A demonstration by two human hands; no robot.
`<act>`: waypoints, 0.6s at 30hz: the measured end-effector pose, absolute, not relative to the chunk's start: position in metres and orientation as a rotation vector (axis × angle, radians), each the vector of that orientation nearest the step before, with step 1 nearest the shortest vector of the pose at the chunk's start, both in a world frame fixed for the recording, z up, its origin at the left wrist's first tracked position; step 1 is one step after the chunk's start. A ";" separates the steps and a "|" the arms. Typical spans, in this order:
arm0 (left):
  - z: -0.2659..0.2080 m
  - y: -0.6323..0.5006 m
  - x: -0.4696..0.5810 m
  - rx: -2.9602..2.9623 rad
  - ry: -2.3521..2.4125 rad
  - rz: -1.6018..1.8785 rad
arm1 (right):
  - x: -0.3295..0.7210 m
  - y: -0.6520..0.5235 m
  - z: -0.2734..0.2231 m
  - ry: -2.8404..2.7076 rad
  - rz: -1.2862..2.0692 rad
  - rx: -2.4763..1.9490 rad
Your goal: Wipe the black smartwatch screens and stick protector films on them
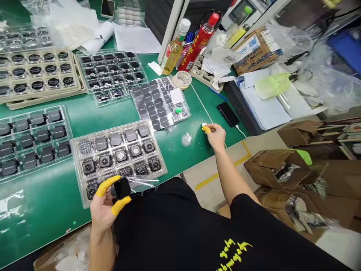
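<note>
My left hand, with yellow finger cots on thumb and finger, grips a black square smartwatch body by its edges. A strip of clear film stretches rightward from it. Just beyond lies a clear tray holding several watch bodies and dark square pieces. Away to the right, my right hand is low over the green table with its fingers pinched on a small white piece, whose kind I cannot make out. A crumpled bit of clear film rests to its left.
Sheets of dark square stickers lie ahead, beside a tape roll. More filled trays cover the left. A phone with a white cable is near the right edge. Bottles stand behind; cardboard boxes sit right.
</note>
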State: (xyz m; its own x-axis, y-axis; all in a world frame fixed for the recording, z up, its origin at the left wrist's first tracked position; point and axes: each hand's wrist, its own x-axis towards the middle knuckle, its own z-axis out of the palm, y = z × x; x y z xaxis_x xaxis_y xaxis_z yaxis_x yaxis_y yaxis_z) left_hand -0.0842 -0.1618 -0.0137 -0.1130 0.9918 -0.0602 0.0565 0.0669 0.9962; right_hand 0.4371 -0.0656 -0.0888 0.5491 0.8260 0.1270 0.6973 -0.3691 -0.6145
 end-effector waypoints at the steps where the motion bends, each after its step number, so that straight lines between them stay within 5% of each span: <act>1: -0.014 -0.161 -0.084 1.152 1.372 1.220 | 0.439 -0.066 -0.090 -1.196 0.283 -2.124; 10: -0.015 -0.161 -0.072 1.165 1.339 1.219 | 0.386 -0.082 -0.026 -1.156 0.276 -1.562; 16: -0.014 -0.157 -0.066 1.220 1.190 1.194 | 0.211 -0.119 0.040 -1.846 0.989 -0.928; 18: -0.013 -0.160 -0.067 1.226 1.155 1.202 | 0.172 -0.124 0.051 -2.069 0.980 -0.711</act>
State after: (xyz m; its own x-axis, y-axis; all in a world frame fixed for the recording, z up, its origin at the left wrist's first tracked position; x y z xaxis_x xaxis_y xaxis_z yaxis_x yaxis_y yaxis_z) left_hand -0.0674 -0.1602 -0.0133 0.0402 0.9990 0.0184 -0.0215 -0.0175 0.9996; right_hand 0.1716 -0.1236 0.0511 -0.5829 0.7214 0.3739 0.1677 0.5571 -0.8133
